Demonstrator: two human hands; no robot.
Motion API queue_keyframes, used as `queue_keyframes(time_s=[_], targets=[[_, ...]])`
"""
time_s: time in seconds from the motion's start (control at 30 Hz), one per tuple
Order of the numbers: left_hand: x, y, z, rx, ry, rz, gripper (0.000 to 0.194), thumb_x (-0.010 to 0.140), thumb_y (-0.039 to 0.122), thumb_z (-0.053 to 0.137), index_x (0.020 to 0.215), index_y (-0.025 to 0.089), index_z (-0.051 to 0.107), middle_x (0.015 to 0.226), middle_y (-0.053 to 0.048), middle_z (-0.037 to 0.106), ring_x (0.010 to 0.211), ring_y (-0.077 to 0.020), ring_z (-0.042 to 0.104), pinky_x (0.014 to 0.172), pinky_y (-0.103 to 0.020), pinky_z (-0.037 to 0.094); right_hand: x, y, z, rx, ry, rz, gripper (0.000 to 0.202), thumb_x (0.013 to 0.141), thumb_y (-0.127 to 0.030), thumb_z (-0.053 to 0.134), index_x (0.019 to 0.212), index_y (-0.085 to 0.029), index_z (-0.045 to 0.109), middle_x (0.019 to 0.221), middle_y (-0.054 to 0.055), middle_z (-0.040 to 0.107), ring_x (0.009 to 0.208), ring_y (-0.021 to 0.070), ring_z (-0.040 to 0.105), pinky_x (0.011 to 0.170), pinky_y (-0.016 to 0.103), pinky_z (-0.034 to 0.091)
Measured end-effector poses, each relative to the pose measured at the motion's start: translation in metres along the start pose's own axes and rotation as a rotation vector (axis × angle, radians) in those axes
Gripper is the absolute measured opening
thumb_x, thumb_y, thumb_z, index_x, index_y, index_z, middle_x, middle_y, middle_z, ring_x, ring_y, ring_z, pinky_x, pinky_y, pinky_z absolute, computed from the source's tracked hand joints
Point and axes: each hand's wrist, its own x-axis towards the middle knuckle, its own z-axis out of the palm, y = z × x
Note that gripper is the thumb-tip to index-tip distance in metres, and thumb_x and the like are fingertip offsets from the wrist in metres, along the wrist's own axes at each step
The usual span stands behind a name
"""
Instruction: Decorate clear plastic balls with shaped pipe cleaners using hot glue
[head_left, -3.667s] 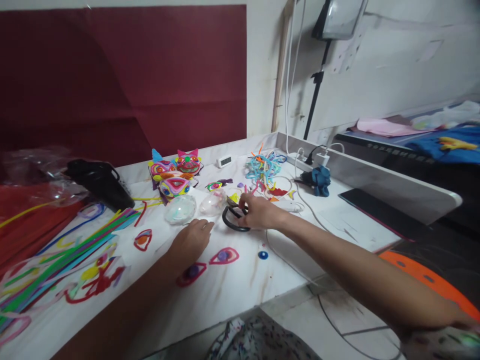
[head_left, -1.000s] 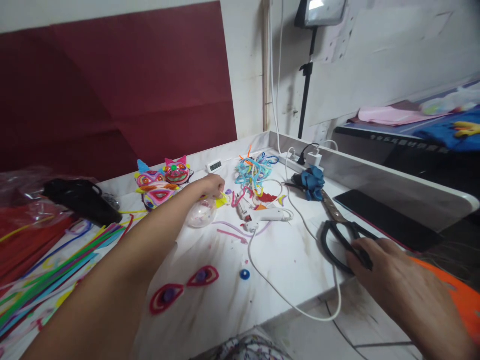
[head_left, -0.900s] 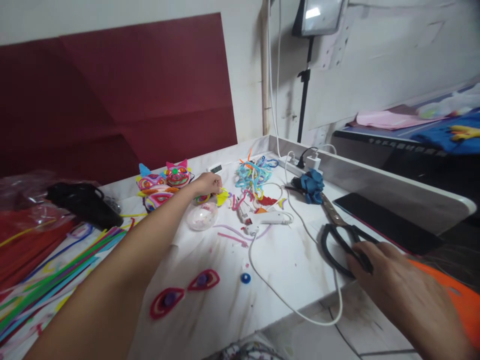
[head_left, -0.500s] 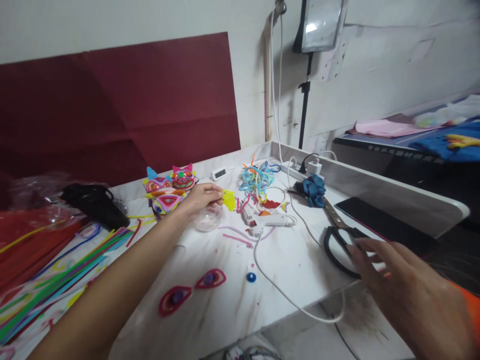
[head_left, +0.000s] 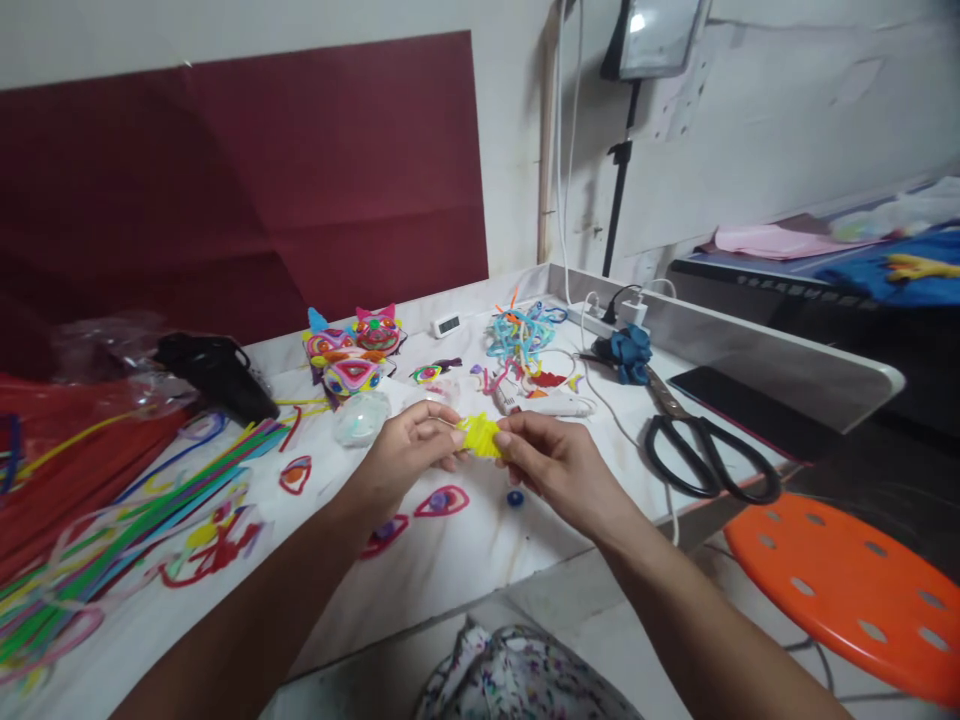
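Note:
Between my two hands is a small yellow fuzzy piece (head_left: 481,437) with a jagged outline, perhaps bent pipe cleaner. My left hand (head_left: 421,443) pinches its left end, and my right hand (head_left: 546,455) pinches its right end. Below them on the table lie eye shapes outlined in pink-red (head_left: 442,501) with purple centres; my left arm partly covers one. A dark blue disc (head_left: 514,498) sits just under my right hand. Behind the hands is a white glue gun (head_left: 555,404), partly hidden by my fingers.
Black-handled scissors (head_left: 686,450) and a dark phone (head_left: 739,410) lie at the right. Colourful animal-face masks (head_left: 349,372) stand at the back. Pipe cleaners (head_left: 172,510) spread over the left, near a black object (head_left: 214,372). An orange stool (head_left: 840,590) is beside the table.
My right hand has left the scissors at the right and come to the middle, taking hold of the yellow piece's right end. My left hand has brought that piece nearer.

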Motion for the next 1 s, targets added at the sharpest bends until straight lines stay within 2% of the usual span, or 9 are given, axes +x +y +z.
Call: queue_keyframes(time_s=[0.2, 0.3, 0.37, 0.43, 0.53, 0.63, 0.8, 0.93, 1.0], targets=[[-0.007, -0.009, -0.023, 0.106, 0.059, 0.009, 0.024, 0.064, 0.033, 0.071, 0.077, 0.015, 0.065, 0.056, 0.003, 0.059, 0.041, -0.0063, 0.045, 0.042, -0.02, 0.035, 0.026, -0.003, 0.011, -0.287, -0.195, -0.128, 0.023, 0.086, -0.035, 0.051, 0.087, -0.017, 0.066, 0.065, -0.001, 0.062, 0.054, 0.0097, 0.053, 0.052, 0.022, 0.04], [-0.004, -0.017, -0.038, 0.083, 0.171, 0.019, 0.022, 0.063, 0.031, 0.07, 0.076, 0.014, 0.064, 0.053, 0.003, 0.058, 0.039, -0.0063, 0.045, 0.041, -0.02, 0.034, 0.031, -0.002, 0.012, -0.407, -0.149, -0.125, 0.03, 0.09, -0.037, 0.045, 0.103, -0.017, 0.064, 0.072, 0.002, 0.067, 0.06, 0.0127, 0.06, 0.06, 0.026, 0.045], [0.0, -0.023, -0.048, 0.033, 0.267, 0.037, 0.021, 0.062, 0.029, 0.07, 0.075, 0.014, 0.063, 0.054, 0.003, 0.057, 0.04, -0.006, 0.046, 0.042, -0.02, 0.035, 0.027, 0.002, 0.011, -0.613, -0.142, -0.116, 0.029, 0.089, -0.034, 0.048, 0.107, -0.017, 0.064, 0.079, 0.005, 0.069, 0.067, 0.0157, 0.062, 0.067, 0.029, 0.046], [0.003, -0.03, -0.058, -0.01, 0.334, 0.048, 0.022, 0.06, 0.028, 0.071, 0.075, 0.014, 0.062, 0.056, 0.004, 0.057, 0.039, -0.0054, 0.047, 0.043, -0.02, 0.037, 0.019, 0.009, 0.014, -0.811, -0.24, -0.115, 0.027, 0.087, -0.029, 0.054, 0.108, -0.017, 0.065, 0.09, 0.009, 0.07, 0.078, 0.0189, 0.063, 0.073, 0.031, 0.046], [0.006, -0.039, -0.069, -0.044, 0.376, 0.073, 0.023, 0.06, 0.027, 0.072, 0.076, 0.014, 0.061, 0.059, 0.004, 0.059, 0.041, -0.0055, 0.049, 0.043, -0.019, 0.037, 0.01, 0.022, 0.028, -0.959, -0.445, -0.143, 0.026, 0.086, -0.028, 0.056, 0.107, -0.015, 0.065, 0.103, 0.013, 0.066, 0.095, 0.0228, 0.06, 0.08, 0.033, 0.045], [0.007, -0.045, -0.077, -0.097, 0.403, 0.132, 0.024, 0.06, 0.028, 0.072, 0.076, 0.015, 0.061, 0.061, 0.003, 0.059, 0.044, -0.006, 0.051, 0.044, -0.019, 0.038, 0.012, 0.032, 0.047, -1.066, -0.535, -0.187, 0.025, 0.085, -0.029, 0.057, 0.102, -0.013, 0.065, 0.104, 0.015, 0.061, 0.1, 0.0248, 0.055, 0.083, 0.035, 0.043], [0.005, -0.05, -0.095, -0.146, 0.494, 0.193, 0.026, 0.059, 0.029, 0.074, 0.078, 0.015, 0.062, 0.059, 0.004, 0.057, 0.046, -0.0069, 0.052, 0.046, -0.02, 0.041, 0.021, 0.036, 0.054, -1.027, -0.545, -0.176, 0.012, 0.08, -0.018, 0.056, 0.091, -0.015, 0.061, 0.094, 0.01, 0.06, 0.088, 0.0195, 0.054, 0.076, 0.03, 0.041], [0.001, -0.045, -0.11, -0.201, 0.552, 0.248, 0.023, 0.059, 0.026, 0.073, 0.077, 0.015, 0.061, 0.061, 0.004, 0.057, 0.046, -0.0068, 0.052, 0.043, -0.019, 0.038, 0.019, 0.028, 0.054, -0.762, -0.536, -0.02, 0.014, 0.073, -0.015, 0.061, 0.085, -0.019, 0.056, 0.072, -0.002, 0.057, 0.066, 0.0121, 0.051, 0.06, 0.024, 0.036], [0.0, -0.042, -0.115, -0.238, 0.566, 0.266, 0.023, 0.059, 0.026, 0.073, 0.076, 0.016, 0.061, 0.062, 0.005, 0.057, 0.046, -0.0066, 0.053, 0.042, -0.018, 0.037, 0.018, 0.024, 0.063, -0.6, -0.561, 0.035, 0.02, 0.073, -0.018, 0.063, 0.092, -0.02, 0.057, 0.068, -0.004, 0.057, 0.062, 0.0109, 0.051, 0.057, 0.022, 0.036]])
